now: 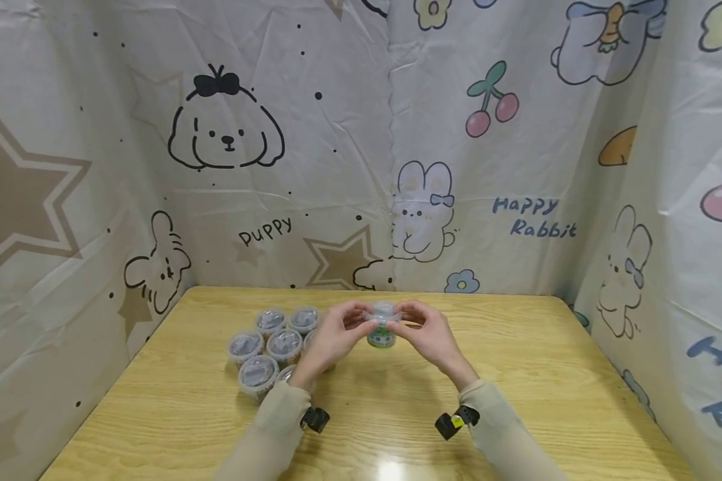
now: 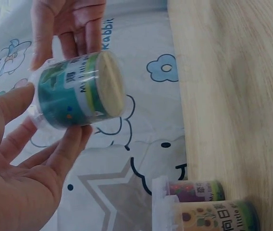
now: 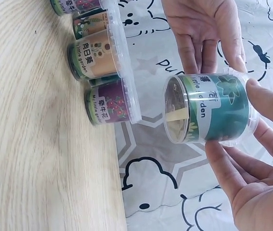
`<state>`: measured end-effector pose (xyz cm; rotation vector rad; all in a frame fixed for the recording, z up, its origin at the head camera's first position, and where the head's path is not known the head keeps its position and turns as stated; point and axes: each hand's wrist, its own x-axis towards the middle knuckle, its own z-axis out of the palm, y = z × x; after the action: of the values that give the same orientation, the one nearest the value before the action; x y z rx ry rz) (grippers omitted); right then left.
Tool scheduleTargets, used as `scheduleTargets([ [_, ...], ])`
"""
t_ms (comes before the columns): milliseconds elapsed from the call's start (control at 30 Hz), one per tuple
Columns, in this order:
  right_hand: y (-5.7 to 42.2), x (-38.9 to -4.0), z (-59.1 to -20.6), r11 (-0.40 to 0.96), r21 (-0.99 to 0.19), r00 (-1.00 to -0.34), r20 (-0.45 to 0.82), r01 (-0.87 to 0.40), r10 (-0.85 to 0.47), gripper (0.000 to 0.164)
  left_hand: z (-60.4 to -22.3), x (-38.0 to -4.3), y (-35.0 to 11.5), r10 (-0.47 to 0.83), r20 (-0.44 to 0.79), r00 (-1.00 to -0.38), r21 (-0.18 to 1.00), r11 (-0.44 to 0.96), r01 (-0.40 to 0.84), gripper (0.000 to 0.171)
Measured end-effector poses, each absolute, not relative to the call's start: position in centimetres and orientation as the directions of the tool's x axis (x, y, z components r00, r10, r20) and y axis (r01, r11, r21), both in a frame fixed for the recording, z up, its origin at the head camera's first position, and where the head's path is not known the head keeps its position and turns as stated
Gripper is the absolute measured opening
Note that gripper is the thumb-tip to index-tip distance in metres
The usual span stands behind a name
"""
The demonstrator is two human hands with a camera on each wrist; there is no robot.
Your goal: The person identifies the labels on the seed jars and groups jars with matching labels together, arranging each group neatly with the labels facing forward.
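Between my two hands is a clear plastic "My little garden" planting cup [image 1: 381, 337] with a green label and a clear lid. My left hand [image 1: 337, 334] pinches its rim from the left with thumb and fingers. From the right, my right hand [image 1: 431, 334] holds the same rim. In the left wrist view the planting cup [image 2: 74, 91] is off the table, its pale base showing. The right wrist view shows the green label of the cup [image 3: 223, 108] and a pale strip inside near the base.
Several similar lidded cups [image 1: 257, 373] stand grouped at the left of the wooden table [image 1: 457, 414], partly behind my left forearm. Among them are an orange-labelled cup [image 3: 98, 55] and a purple-labelled cup [image 3: 110, 103]. A printed cloth [image 1: 337, 167] hangs around the table's back and sides.
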<state>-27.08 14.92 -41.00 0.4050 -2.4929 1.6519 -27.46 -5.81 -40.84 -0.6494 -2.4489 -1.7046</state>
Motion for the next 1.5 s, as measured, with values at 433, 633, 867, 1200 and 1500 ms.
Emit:
scheduleTargets([
  [433, 15.5, -27.8, -41.4, 0.372, -0.856, -0.933, 0.325, -0.360, -0.155, 0.032, -40.5, -27.6, -4.2, 0.248, 0.304, -0.920, 0.866, 0.329, 0.376, 0.024],
  [633, 15.8, -27.9, -41.3, 0.374, -0.864, -0.941, 0.311, -0.338, -0.131, 0.033, -40.5, -28.0, -3.8, 0.273, 0.313, -0.910, 0.858, 0.329, 0.394, 0.025],
  [867, 16.3, -28.2, -41.3, 0.355, -0.875, -0.945, 0.304, -0.328, -0.122, 0.035, -40.5, -28.4, -3.6, 0.264, 0.305, -0.915, 0.865, 0.325, 0.382, 0.024],
  [1200, 16.5, -28.2, -41.5, 0.381, -0.865, -0.945, 0.313, -0.327, -0.100, 0.033, -41.1, -28.7, -3.0, 0.275, 0.327, -0.904, 0.871, 0.282, 0.401, 0.023],
  [1500, 16.9, -27.8, -41.8, 0.398, -0.852, -0.939, 0.329, -0.340, -0.097, 0.032, -41.7, -28.4, -2.9, 0.296, 0.325, -0.898, 0.874, 0.268, 0.404, 0.036],
])
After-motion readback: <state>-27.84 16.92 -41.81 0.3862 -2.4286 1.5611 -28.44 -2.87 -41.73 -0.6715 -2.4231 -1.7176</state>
